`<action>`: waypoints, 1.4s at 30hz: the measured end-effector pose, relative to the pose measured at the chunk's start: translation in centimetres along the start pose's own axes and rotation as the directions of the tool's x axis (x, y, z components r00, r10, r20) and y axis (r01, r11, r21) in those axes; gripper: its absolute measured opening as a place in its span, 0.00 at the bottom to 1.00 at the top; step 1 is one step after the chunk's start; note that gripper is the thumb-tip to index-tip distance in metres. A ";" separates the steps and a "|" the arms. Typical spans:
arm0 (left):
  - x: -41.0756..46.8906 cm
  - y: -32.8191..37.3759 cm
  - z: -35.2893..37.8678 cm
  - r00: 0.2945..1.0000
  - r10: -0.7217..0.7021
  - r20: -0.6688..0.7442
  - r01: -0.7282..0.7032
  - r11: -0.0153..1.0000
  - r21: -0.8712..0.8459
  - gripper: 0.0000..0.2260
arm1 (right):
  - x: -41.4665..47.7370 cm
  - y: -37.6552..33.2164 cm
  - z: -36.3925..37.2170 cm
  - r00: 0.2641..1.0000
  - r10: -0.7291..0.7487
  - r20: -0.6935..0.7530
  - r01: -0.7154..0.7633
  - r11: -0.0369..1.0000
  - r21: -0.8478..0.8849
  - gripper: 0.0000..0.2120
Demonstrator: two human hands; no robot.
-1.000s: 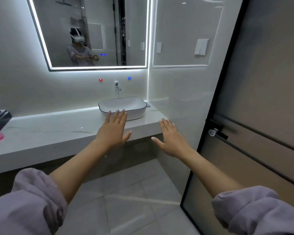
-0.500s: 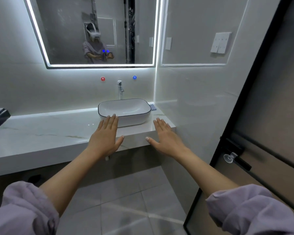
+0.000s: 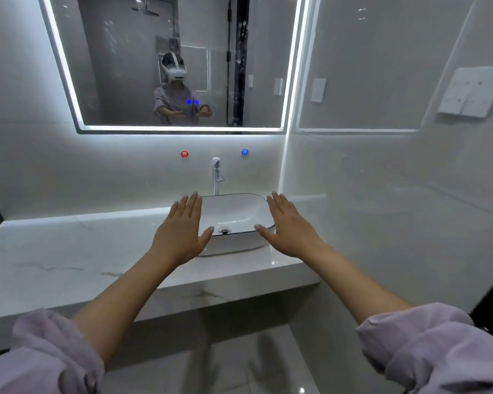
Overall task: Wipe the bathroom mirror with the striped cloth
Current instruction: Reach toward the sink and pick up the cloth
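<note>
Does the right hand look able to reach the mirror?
Probably yes: the right hand is open and empty by the basin, and nothing blocks the way up to the mirror; the faucet stands to its left.

Left hand [image 3: 180,234] and right hand [image 3: 289,231] now farther forward, one on each side of the basin [image 3: 234,213], mirror [image 3: 125,66] closer.

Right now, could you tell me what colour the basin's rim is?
Black, on a white basin; head view.
</note>
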State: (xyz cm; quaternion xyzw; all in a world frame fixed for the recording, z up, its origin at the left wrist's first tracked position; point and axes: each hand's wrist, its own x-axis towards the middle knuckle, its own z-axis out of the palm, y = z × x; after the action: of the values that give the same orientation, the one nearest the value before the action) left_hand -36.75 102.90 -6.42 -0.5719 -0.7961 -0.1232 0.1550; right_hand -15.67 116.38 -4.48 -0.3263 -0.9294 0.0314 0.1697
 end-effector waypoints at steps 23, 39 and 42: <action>24.9 -6.3 13.7 0.994 -0.086 0.072 0.083 0.995 0.048 0.33 | 28.8 11.9 9.9 0.995 -0.067 0.068 0.063 0.997 0.053 0.36; 38.9 -3.7 22.2 0.957 -0.267 0.112 0.272 0.962 -0.031 0.33 | 42.9 23.9 14.6 0.974 -0.175 0.144 0.159 0.981 0.114 0.35; 40.1 -3.5 23.3 0.949 -0.283 0.140 0.295 0.953 -0.068 0.33 | 43.8 24.7 15.5 0.974 -0.170 0.148 0.154 0.981 0.115 0.35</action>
State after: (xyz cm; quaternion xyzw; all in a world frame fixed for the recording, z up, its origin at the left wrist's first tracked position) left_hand -54.52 145.45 -12.47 -0.4620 -0.8734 -0.1425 0.0582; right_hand -38.12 163.62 -10.31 -0.2367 -0.9606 0.0908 0.1142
